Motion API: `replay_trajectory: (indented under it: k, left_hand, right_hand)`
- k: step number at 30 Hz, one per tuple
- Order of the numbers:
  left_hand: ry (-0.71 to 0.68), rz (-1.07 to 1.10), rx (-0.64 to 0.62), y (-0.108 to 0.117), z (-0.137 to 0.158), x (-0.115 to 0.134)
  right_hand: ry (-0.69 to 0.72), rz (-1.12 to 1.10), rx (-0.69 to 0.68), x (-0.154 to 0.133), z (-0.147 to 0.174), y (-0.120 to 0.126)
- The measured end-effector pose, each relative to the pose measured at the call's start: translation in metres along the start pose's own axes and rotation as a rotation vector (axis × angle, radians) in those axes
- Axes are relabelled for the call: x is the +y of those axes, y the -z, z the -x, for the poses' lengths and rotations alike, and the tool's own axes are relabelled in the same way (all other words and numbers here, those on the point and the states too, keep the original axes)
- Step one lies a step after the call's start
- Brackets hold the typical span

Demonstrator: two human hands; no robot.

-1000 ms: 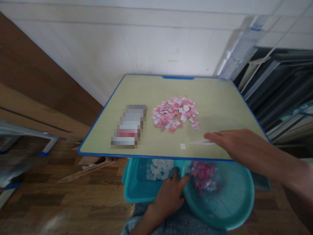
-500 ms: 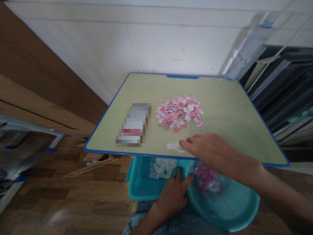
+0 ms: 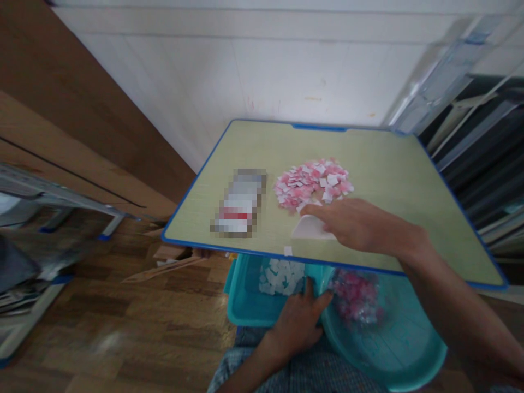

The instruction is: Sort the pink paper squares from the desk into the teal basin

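My right hand (image 3: 347, 224) is closed on a flat white scraper (image 3: 309, 227) with a rounded corner, low over the front part of the table. Just beyond it lies a pile of small pink and white paper squares (image 3: 303, 185). One small white square (image 3: 288, 251) lies near the table's front edge. Below that edge, my left hand (image 3: 298, 322) grips the meeting rims of a teal bin (image 3: 249, 316) and a round teal basin (image 3: 426, 360), thumb and forefinger on either side. White pieces (image 3: 282, 277) lie in the bin. Pink pieces in clear plastic (image 3: 356, 297) lie in the basin.
The pale green folding table (image 3: 204, 207) has a blue rim and stands against a white wall (image 3: 184, 82). A pixelated, phone-like object (image 3: 239, 202) lies on its left side. Dark panels (image 3: 483, 131) lean at right. Wood strips (image 3: 164, 267) lie on the floor at left.
My right hand has lifted and turned the scraper, moving it away from the front edge toward the pile. The small white square now lies apart from it. My left hand stays at the rims.
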State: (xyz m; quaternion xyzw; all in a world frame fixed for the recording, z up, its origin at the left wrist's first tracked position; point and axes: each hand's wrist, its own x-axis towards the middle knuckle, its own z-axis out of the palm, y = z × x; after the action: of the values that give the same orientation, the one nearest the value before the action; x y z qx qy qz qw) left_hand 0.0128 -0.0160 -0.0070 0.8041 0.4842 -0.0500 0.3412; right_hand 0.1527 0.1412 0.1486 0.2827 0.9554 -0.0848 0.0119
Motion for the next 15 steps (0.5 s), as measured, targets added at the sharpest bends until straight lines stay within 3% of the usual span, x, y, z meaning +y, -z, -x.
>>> replay_trajectory:
  k: [5,15]
  left_hand:
    - [0.006,0.003,-0.020,0.003,0.001,0.002]
    - [0.015,0.011,-0.021,0.005,0.002,0.003]
  right_hand:
    - [0.047,-0.044,0.085,-0.011,0.006,-0.007]
    - [0.118,-0.073,-0.009,-0.029,0.009,0.002]
